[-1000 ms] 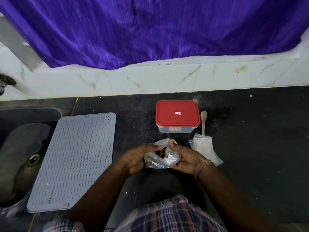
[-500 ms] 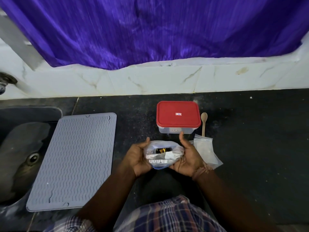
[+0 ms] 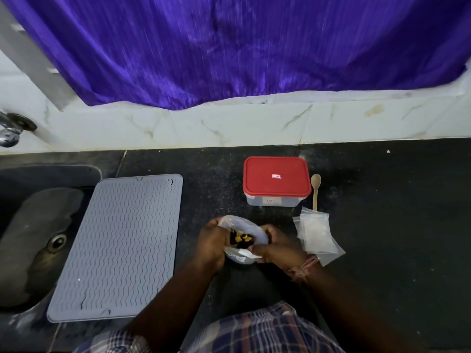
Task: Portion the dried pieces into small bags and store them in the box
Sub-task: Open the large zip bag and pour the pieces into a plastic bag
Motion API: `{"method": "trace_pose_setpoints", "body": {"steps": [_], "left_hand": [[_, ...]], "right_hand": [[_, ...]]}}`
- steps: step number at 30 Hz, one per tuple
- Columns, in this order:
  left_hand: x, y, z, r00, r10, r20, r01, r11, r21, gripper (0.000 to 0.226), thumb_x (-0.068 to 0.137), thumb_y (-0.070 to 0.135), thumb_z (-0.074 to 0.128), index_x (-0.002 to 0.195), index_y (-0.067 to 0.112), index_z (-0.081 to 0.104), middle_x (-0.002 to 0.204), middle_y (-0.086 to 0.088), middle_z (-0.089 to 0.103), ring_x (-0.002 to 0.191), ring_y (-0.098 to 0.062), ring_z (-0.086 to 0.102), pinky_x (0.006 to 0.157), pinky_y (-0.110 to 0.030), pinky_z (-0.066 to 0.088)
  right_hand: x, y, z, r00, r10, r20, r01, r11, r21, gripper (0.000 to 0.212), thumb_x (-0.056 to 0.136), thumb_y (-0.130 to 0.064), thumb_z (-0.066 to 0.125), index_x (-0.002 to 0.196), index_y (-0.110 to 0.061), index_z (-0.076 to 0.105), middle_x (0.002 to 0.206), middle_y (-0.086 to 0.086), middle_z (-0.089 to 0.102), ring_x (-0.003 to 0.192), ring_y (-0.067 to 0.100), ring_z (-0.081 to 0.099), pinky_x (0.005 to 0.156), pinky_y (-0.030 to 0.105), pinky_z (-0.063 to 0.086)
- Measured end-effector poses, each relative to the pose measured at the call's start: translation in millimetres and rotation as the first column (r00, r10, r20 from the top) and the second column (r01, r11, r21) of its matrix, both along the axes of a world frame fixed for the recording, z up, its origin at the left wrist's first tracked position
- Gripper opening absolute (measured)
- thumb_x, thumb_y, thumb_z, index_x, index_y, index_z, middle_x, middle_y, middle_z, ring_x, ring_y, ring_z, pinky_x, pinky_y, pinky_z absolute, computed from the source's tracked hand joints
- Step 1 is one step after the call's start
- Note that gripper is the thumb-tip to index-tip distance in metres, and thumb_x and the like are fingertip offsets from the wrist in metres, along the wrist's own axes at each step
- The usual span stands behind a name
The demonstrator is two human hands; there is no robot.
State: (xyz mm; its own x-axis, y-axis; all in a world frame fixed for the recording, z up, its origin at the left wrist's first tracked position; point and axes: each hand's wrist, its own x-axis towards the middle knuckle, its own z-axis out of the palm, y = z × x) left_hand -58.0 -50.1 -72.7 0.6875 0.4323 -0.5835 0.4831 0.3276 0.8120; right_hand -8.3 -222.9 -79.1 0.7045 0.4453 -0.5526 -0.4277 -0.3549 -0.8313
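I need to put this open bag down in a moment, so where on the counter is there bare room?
Bare counter lies right of the small bags and wooden spoon, and in the strip between the grey mat and the red-lidded box. It is crowded just right of the box, where spoon and bags lie close together.

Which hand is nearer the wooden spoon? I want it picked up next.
Right. The right hand sits below the spoon; the left hand is farther left, across the bag.
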Motion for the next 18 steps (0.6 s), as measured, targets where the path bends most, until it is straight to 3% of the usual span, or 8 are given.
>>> {"method": "trace_pose_setpoints", "body": {"steps": [2, 3, 7, 10, 12, 15, 18], "left_hand": [[-3, 1, -1, 0.994, -0.105, 0.009, 0.104, 0.994, 0.043, 0.025, 0.093, -0.003, 0.051, 0.104, 0.004, 0.072, 0.101, -0.023, 0.076, 0.091, -0.031, 0.076, 0.078, -0.038, 0.062], [-2, 0, 1, 0.991, -0.132, -0.004, 0.132, 0.99, 0.043, 0.025, 0.093, -0.003, 0.052, 0.108, 0.004, 0.07, 0.103, -0.022, 0.077, 0.094, -0.032, 0.076, 0.081, -0.04, 0.063], [-2, -1, 0, 0.956, -0.294, -0.009, 0.293, 0.952, 0.085, 0.043, 0.075, 0.003, 0.06, 0.117, 0.007, 0.069, 0.107, -0.019, 0.076, 0.104, -0.037, 0.073, 0.095, -0.058, 0.057], [-5, 5, -40, 0.954, -0.276, -0.119, 0.294, 0.938, 0.185, 0.054, 0.067, 0.021, 0.074, 0.121, 0.024, 0.065, 0.111, -0.008, 0.076, 0.102, -0.025, 0.074, 0.091, -0.051, 0.06], [-8, 2, -18, 0.959, -0.205, -0.196, 0.244, 0.949, 0.2, 0.045, 0.073, 0.032, 0.078, 0.116, 0.026, 0.066, 0.109, -0.01, 0.076, 0.095, -0.021, 0.075, 0.085, -0.044, 0.063], [-12, -14, 6, 0.94, -0.194, -0.282, 0.189, 0.981, -0.046, 0.02, 0.097, 0.029, 0.066, 0.107, 0.012, 0.067, 0.098, -0.016, 0.075, 0.086, -0.026, 0.073, 0.078, -0.041, 0.061], [-18, -29, 7, 0.927, -0.279, -0.252, 0.255, 0.959, -0.123, 0.034, 0.086, 0.028, 0.08, 0.114, 0.02, 0.064, 0.106, -0.011, 0.076, 0.095, -0.027, 0.075, 0.082, -0.045, 0.062]], "right_hand": [[4, 1, 5, 0.964, 0.179, 0.199, -0.143, 0.973, -0.181, 0.053, 0.071, -0.026, 0.086, 0.117, -0.025, 0.059, 0.103, -0.004, 0.07, 0.095, 0.011, 0.067, 0.077, 0.027, 0.055], [8, 4, 9, 0.952, 0.187, 0.242, -0.141, 0.97, -0.196, 0.055, 0.07, -0.03, 0.086, 0.117, -0.026, 0.058, 0.103, -0.007, 0.068, 0.095, 0.009, 0.066, 0.076, 0.026, 0.053], [23, 16, 18, 0.931, 0.172, 0.323, -0.094, 0.966, -0.242, 0.015, 0.084, -0.025, 0.076, 0.097, -0.022, 0.068, 0.09, -0.003, 0.072, 0.086, 0.012, 0.068, 0.076, 0.025, 0.054], [30, 22, 11, 0.981, 0.032, 0.189, 0.007, 0.979, -0.203, 0.002, 0.091, -0.019, 0.069, 0.092, -0.021, 0.07, 0.092, 0.0, 0.072, 0.091, 0.016, 0.067, 0.079, 0.026, 0.053], [33, 26, 2, 0.995, -0.076, 0.066, 0.088, 0.975, -0.203, 0.008, 0.094, -0.02, 0.064, 0.096, -0.019, 0.072, 0.099, 0.007, 0.074, 0.098, 0.023, 0.068, 0.09, 0.036, 0.055], [33, 27, -14, 0.98, -0.195, -0.025, 0.186, 0.961, -0.205, 0.024, 0.099, -0.016, 0.054, 0.114, -0.005, 0.069, 0.103, 0.013, 0.071, 0.095, 0.028, 0.066, 0.093, 0.041, 0.054], [27, 30, -22, 0.93, -0.352, -0.104, 0.339, 0.933, -0.121, 0.032, 0.098, -0.009, 0.048, 0.124, 0.007, 0.06, 0.099, 0.012, 0.062, 0.086, 0.025, 0.06, 0.086, 0.042, 0.054]]}}
